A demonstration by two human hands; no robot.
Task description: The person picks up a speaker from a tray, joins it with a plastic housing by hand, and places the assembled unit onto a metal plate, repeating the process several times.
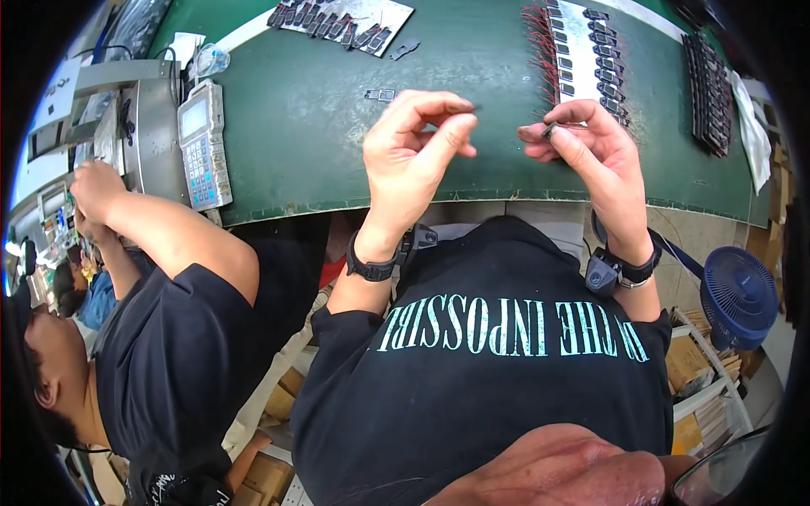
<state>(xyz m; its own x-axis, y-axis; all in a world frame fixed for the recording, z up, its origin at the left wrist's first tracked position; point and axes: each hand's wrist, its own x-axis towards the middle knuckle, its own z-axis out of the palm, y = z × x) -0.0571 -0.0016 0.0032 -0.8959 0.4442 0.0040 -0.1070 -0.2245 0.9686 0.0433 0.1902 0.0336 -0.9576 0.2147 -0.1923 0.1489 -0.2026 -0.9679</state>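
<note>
Both my hands are raised over the near part of a green work mat [498, 181], a short gap between them. My left hand [405, 156] curls its fingers, with thumb and forefinger tips close together; whatever lies at those tips is too small to name. Pinched between the thumb and fingers of my right hand [603, 156] is a small dark part [549, 131], mostly covered by the fingertips. Just beyond my left hand lies a small flat frame-like part [380, 94]. Farther off, a loose black piece [405, 49] rests on the mat.
A white board [579, 51] carries rows of small black parts with red wires. Another board [384, 15] of parts lies far left of it. Black trays [707, 93] stand at right, a keypad device [202, 143] at left. A co-worker [169, 337] sits left; a blue fan [740, 295] is right.
</note>
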